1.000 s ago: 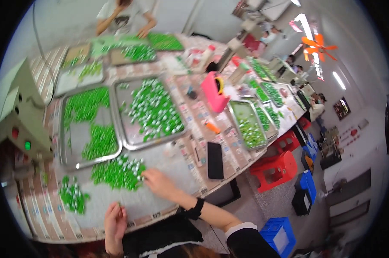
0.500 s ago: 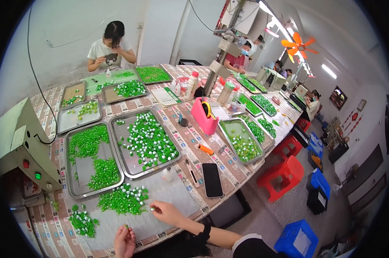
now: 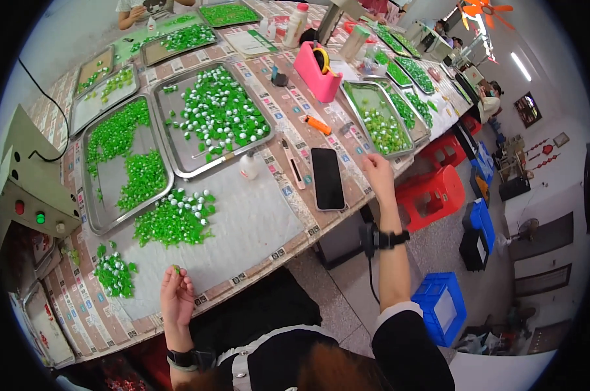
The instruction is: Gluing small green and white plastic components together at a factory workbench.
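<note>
1. Currently, a small green piece (image 3: 176,269) is pinched between the thumb and fingers of the left hand (image 3: 179,294); its tip is left showing above them.
2. The other left fingers are loosely curled, and the hand is held near the front edge of the table (image 3: 278,114), over the border of a white sheet (image 3: 246,228).
3. The right hand (image 3: 379,176) is stretched out toward the table's right edge, between a black phone (image 3: 327,179) and a side tray (image 3: 399,154) of yellow-green pieces.
4. The right fingers are bent and kept close together; whether anything is grasped by them, or whether the table is touched, cannot be told.
5. On the sheet, a large pile (image 3: 172,223) of green and white pieces is spread, with a smaller pile (image 3: 114,272) set to its left, nearer the left hand.
6. Behind the large pile, two metal trays are placed side by side: the left tray (image 3: 115,181) is partly filled with green pieces, the right tray (image 3: 183,151) with green and white ones.
7. A white bottle (image 3: 248,167) is stood upright just beside the right tray's near corner.
8. Between bottle and phone, a slim tool (image 3: 293,164) is laid; beyond it are seen an orange cutter (image 3: 318,124) and a pink holder (image 3: 317,75).
</note>
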The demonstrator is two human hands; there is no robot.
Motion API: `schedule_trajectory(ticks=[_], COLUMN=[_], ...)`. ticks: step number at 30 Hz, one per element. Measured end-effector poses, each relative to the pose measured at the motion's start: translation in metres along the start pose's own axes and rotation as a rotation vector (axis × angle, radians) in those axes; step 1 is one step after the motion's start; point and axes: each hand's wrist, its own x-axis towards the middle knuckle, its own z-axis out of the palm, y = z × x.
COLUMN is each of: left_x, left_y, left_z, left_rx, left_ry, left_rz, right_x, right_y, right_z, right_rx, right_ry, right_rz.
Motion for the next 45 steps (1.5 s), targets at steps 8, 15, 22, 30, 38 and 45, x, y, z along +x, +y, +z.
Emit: schedule_trajectory(ticks=[8, 15, 22, 30, 38, 45], left_x=[-0.004, -0.005, -0.011, 0.003, -0.009, -0.011], left_y=[-0.006, -0.002, -0.001, 0.001, 0.006, 0.005], left_z=[-0.020, -0.013, -0.001, 0.022, 0.026, 0.030], left_rx=[-0.009, -0.012, 0.018, 0.088, 0.227, 0.340], left_ry=[-0.047, -0.002, 0.074, 0.050, 0.040, 0.030], left_rz=[0.026, 0.022, 0.021, -0.094, 0.030, 0.077], right_x=[-0.126, -0.145, -0.179, -0.170, -0.176, -0.183], right_y=[-0.195, -0.192, -0.125, -0.129, -0.154, -0.159], right_z=[0.079, 0.116, 0.165, 0.156, 0.152, 0.152], right_rx=[0.626, 0.735, 1.003, 1.214, 1.152, 0.962], right_ry=[-1.153, -1.123, -1.230, -1.121, -1.168, -1.079], right_rz=[-0.815, -0.658, 0.068, 0.418, 0.362, 0.176])
